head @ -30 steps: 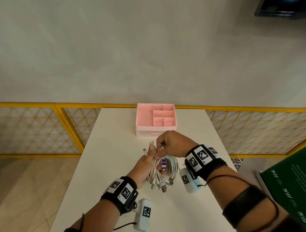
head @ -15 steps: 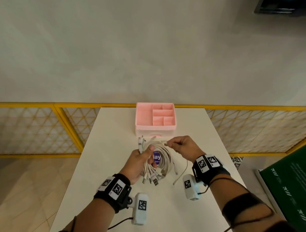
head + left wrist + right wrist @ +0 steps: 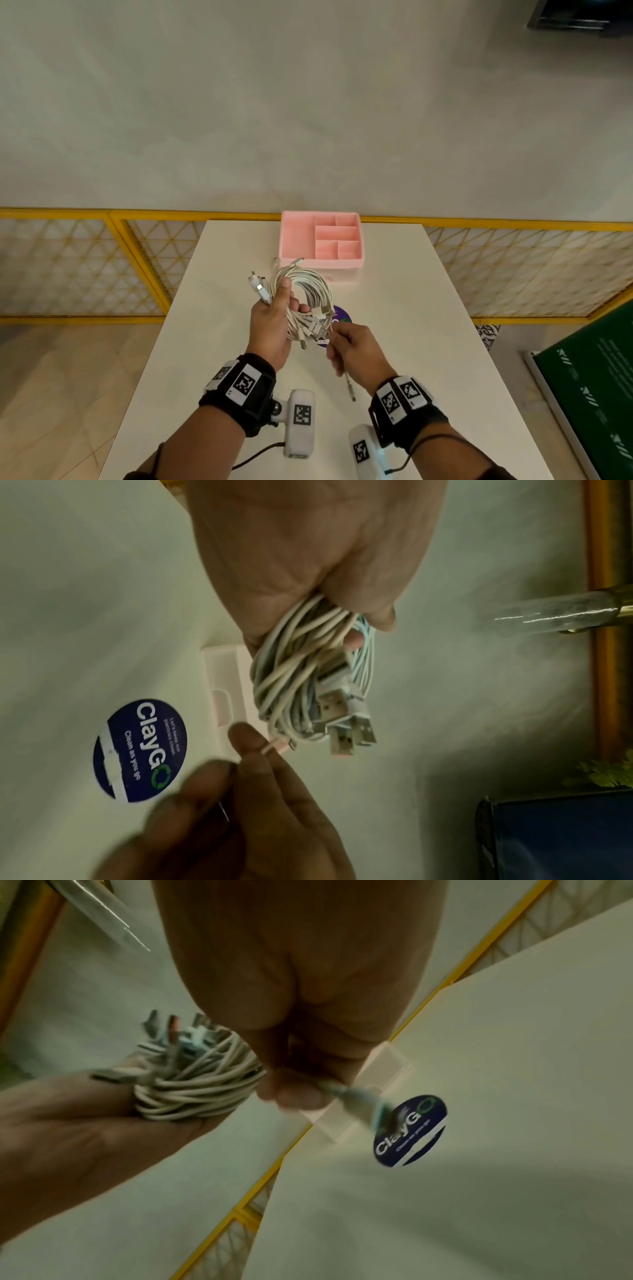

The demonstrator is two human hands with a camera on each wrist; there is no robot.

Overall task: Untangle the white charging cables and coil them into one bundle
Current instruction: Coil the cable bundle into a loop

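Observation:
A coil of several white charging cables [image 3: 310,291] is held above the white table [image 3: 411,308]. My left hand [image 3: 274,318] grips the coil, thumb laid over the loops, and plug ends stick out past the fingers at both sides. In the left wrist view the bundle [image 3: 308,674] runs through the curled fingers with USB plugs [image 3: 346,723] hanging at its end. My right hand [image 3: 346,342] pinches one loose cable end [image 3: 349,387], which dangles below the hand. The right wrist view shows that end [image 3: 359,1099] blurred beside the coil [image 3: 195,1085].
A pink compartment tray [image 3: 322,245] stands at the table's far edge. A round blue sticker [image 3: 339,317] lies on the table under the cables. Yellow mesh railing [image 3: 85,267] flanks both sides. A green board [image 3: 589,387] stands at the right.
My right hand has come down from the top of the coil toward me, drawing a loose cable end with it. The left hand has lifted and turned the coil upright.

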